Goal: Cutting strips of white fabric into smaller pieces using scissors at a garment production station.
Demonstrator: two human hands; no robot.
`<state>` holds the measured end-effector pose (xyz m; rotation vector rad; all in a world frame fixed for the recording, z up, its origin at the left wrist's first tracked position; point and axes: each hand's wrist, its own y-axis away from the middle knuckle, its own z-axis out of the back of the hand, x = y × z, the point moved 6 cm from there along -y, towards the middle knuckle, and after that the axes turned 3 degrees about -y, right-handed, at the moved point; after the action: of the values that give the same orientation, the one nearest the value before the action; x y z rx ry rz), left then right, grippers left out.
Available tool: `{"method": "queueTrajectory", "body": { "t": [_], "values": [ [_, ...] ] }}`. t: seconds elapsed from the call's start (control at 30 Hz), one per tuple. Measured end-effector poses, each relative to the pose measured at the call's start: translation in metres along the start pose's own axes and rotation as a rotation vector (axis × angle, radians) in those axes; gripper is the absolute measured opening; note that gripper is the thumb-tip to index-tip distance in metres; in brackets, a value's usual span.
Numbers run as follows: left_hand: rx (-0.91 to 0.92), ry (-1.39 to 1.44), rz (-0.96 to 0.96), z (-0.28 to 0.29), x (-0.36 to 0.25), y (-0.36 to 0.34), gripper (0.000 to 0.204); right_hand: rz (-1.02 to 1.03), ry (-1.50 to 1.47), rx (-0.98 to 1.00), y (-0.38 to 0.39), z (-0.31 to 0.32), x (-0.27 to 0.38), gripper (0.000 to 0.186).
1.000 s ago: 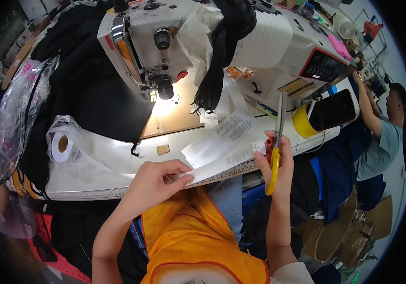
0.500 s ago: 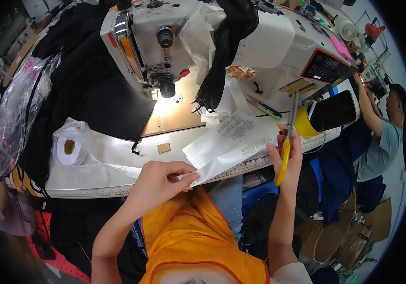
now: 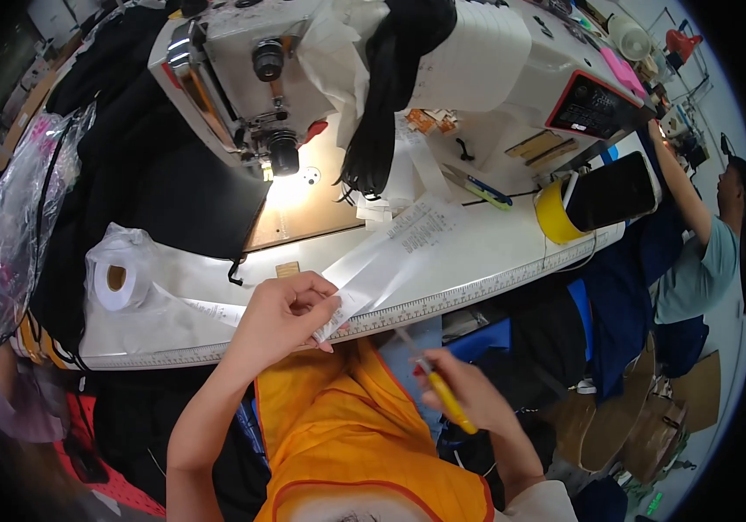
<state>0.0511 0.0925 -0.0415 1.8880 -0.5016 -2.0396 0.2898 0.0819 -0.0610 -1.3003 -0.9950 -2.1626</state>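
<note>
My left hand (image 3: 279, 320) is closed on the near end of a white printed label strip (image 3: 409, 235), pinched between thumb and fingers at the table's front edge. The strip runs away to the right over the white tabletop. In my right hand (image 3: 476, 393) is a pair of scissors (image 3: 450, 403) with yellow handles, held low in front of the table edge. Their blades point up and left toward the strip's pinched end, apart from it; motion blurs them. A white roll (image 3: 118, 277) of label tape in a clear plastic bag rests left of my left hand.
Behind the strip stands a white sewing machine (image 3: 512, 78), its lamp lit, with black cords (image 3: 379, 113) draped over it. Black fabric (image 3: 186, 165) covers the left side. A phone (image 3: 612, 198) leans by a yellow tape roll (image 3: 556, 216). Another person (image 3: 695, 252) is at right.
My right hand has let go of the strip's far end and come down and left with the scissors. The view has shifted slightly; my left hand still pinches the strip.
</note>
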Motion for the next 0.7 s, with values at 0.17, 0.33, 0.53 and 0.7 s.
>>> {"method": "queueTrajectory", "body": {
  "t": [0.17, 0.33, 0.53, 0.7],
  "values": [
    [0.027, 0.067, 0.033, -0.002, -0.003, 0.005, 0.014, -0.035, -0.102, 0.047, -0.020, -0.025, 0.011, 0.037],
    [0.060, 0.110, 0.029, -0.003, -0.001, 0.007, 0.015, 0.027, -0.082, 0.042, -0.039, -0.025, 0.026, 0.036],
    [0.076, 0.130, 0.006, -0.001, 0.000, 0.006, 0.015, -0.006, -0.165, 0.055, -0.041, -0.023, 0.018, 0.045],
    [0.073, 0.103, -0.002, 0.000, -0.001, 0.007, 0.016, 0.057, -0.154, 0.016, -0.038, -0.016, 0.013, 0.050]
  ]
}}
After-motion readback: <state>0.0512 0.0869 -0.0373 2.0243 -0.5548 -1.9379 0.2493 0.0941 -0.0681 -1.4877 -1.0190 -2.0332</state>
